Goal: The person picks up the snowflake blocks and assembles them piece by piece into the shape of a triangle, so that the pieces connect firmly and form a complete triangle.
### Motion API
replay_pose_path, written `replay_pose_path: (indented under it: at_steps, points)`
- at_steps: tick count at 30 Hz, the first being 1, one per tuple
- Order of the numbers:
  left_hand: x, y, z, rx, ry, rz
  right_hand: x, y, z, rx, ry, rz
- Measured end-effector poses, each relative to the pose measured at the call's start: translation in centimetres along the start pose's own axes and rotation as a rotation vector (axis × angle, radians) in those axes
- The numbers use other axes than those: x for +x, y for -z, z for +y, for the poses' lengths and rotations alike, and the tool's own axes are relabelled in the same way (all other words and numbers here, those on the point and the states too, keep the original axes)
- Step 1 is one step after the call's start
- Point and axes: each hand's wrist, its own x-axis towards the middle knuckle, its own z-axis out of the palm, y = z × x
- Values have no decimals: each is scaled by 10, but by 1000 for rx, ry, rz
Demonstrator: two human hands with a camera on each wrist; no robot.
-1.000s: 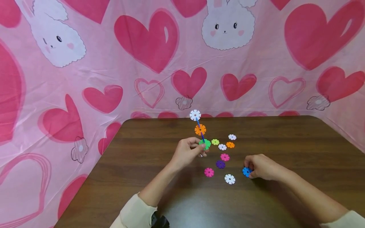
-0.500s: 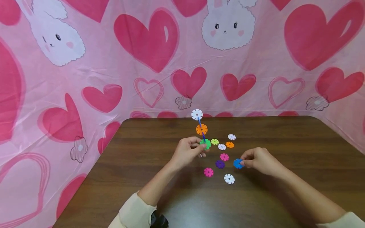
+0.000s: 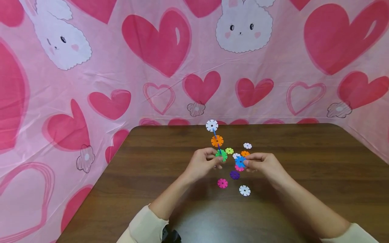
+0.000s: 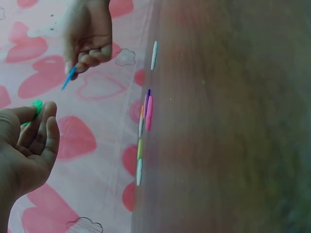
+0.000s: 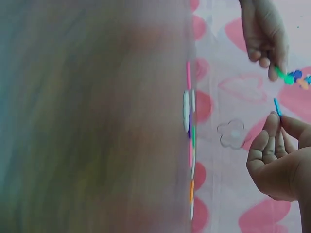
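Note:
My left hand [image 3: 201, 166] pinches a green notched disc [image 3: 224, 156], the near end of a linked chain held above the table. Beyond it in the chain come a dark blue disc seen edge-on, an orange disc [image 3: 217, 141], a blue one edge-on and a white disc [image 3: 211, 125] at the far end. Between thumb and fingers my right hand [image 3: 268, 164] grips a loose blue notched disc [image 3: 240, 161]. A small gap separates this disc from the green one. In the right wrist view, the blue disc [image 5: 277, 106] stands edge-on, below the green disc [image 5: 287, 78].
Loose discs lie flat on the brown wooden table [image 3: 136, 189]: yellow-green [image 3: 229, 151], white [image 3: 247, 145], orange [image 3: 245, 153], purple [image 3: 234, 174], pink [image 3: 223, 183] and white [image 3: 244, 190]. Another pink disc [image 3: 239, 169] is partly hidden behind the blue one. A pink heart-print cloth [image 3: 252, 67] hangs behind.
My right hand has lifted the blue disc from the table and carried it left and away from me, towards the green disc. The left hand and its chain have shifted slightly right.

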Motion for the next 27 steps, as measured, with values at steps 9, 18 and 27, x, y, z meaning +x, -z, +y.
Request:
replay_pose_path:
  at_steps: [9,18,27]
  points:
    - [-2,-2,1,68,-7,-6,0,-18,-8,305,8,-43]
    - [4,-3,-18,126,-47,3,1,-21,-12,368,-77,-70]
    - [10,-3,-37,182,-99,-14,0,-22,-13,368,-81,-99]
